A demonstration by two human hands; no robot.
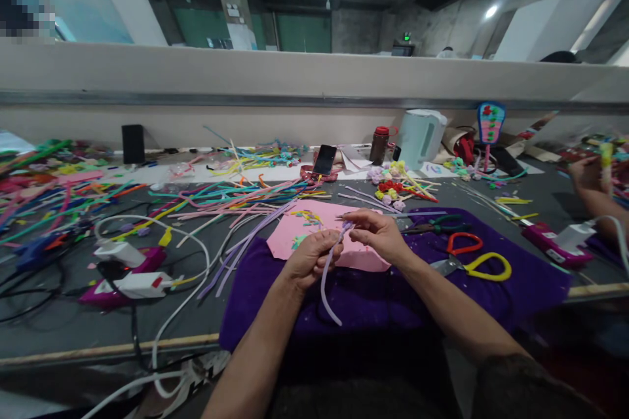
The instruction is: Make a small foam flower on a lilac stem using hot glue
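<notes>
A light purple pipe cleaner is pinched in my left hand, its loose end curving down toward me. Its upper part is bent into a small twist at the fingertips. My right hand has its fingers closed at that same twist, from the right side. Beneath both hands lies a pink sheet with small yellow and green clippings, on a purple cloth. To the right on the cloth are scissors with red and yellow handles and dark-green-handled pliers.
Bundles of coloured pipe cleaners spread to the left. A phone, a brown bottle and a kettle stand at the back. Power strips with white cables lie left. Another person's hand is at far right.
</notes>
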